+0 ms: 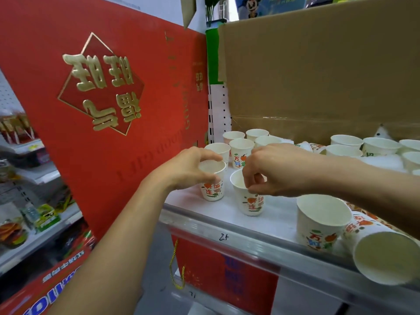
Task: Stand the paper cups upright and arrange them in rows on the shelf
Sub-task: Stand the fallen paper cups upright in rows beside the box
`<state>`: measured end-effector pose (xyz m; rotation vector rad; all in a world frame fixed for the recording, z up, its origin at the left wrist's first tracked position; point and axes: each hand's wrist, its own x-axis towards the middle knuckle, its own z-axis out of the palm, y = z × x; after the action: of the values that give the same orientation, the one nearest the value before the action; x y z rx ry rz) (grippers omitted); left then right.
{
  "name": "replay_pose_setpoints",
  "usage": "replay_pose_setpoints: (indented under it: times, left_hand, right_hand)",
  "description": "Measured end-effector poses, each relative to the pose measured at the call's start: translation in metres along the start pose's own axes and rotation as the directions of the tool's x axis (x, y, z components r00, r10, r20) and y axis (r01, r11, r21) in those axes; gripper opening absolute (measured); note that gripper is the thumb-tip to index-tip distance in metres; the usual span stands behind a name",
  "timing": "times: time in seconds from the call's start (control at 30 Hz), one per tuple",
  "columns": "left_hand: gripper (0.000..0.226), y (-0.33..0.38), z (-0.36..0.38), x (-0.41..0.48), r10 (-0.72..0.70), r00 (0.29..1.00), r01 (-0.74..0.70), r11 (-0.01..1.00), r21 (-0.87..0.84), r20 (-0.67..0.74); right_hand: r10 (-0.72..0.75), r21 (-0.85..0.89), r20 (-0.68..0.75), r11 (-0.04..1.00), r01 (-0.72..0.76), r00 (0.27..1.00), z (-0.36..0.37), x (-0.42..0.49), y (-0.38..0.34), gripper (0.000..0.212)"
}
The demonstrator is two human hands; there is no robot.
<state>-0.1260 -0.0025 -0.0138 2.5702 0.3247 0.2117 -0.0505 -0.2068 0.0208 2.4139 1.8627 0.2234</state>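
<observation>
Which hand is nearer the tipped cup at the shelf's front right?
Right. The right hand pinches the rim of the middle cup, left of the tipped cup; the left hand grips the left cup, farther away.

This is a shop aisle. A metal shelf (279,215) has a clear price strip (250,245) along its front edge (a number is handwritten on it). Packaged goods (43,218) fill the racks (48,173) at left. Red gift boxes (102,98) and a cardboard carton (318,76) stand among the stock.
</observation>
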Motion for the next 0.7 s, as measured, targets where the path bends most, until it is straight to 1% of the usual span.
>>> replay_pose_setpoints:
  times: [0.13, 0.3, 0.37, 0.4, 0.47, 0.53, 0.6, 0.7]
  left_hand:
    - [0.059, -0.003, -0.001, 0.002, 0.016, 1.000, -0.016, 1.000, -0.018, 0.020]
    - [0.060, -0.004, -0.001, 0.001, 0.028, 0.999, -0.027, 0.999, -0.018, 0.025]
    - [0.065, -0.001, -0.001, -0.004, 0.048, 0.999, -0.048, 0.999, 0.007, -0.026]
    - [0.065, 0.002, -0.001, -0.007, 0.069, 0.995, -0.068, 0.998, 0.014, -0.078]
    - [0.056, 0.013, 0.002, -0.013, 0.146, 0.971, -0.147, 0.989, 0.009, -0.188]
    - [0.047, 0.029, 0.008, -0.016, 0.248, 0.942, -0.239, 0.969, 0.065, -0.227]
    - [0.042, 0.042, 0.017, -0.013, 0.314, 0.926, -0.282, 0.945, 0.168, -0.210]
    - [0.031, 0.046, 0.026, -0.005, 0.369, 0.914, -0.305, 0.897, 0.319, -0.165]
  right_hand:
    - [0.032, -0.050, -0.049, 0.998, -0.034, 0.998, 0.009, 0.012, 0.012, 0.011]
    - [0.088, 0.011, -0.081, 0.996, -0.087, 0.993, 0.012, 0.017, 0.020, 0.012]
    - [0.135, 0.097, -0.127, 0.988, -0.123, 0.983, 0.003, 0.013, 0.027, 0.016]
    - [0.171, 0.161, -0.163, 0.976, -0.145, 0.972, -0.003, 0.010, 0.034, 0.017]
    - [0.223, 0.239, -0.186, 0.955, -0.176, 0.957, -0.014, 0.002, 0.050, 0.020]
    - [0.229, 0.232, -0.082, 0.951, -0.205, 0.970, -0.014, -0.004, 0.061, 0.028]
    - [0.221, 0.201, 0.028, 0.954, -0.222, 0.975, -0.005, -0.003, 0.064, 0.042]
    - [0.230, 0.158, 0.090, 0.957, -0.242, 0.969, 0.012, 0.010, 0.063, 0.066]
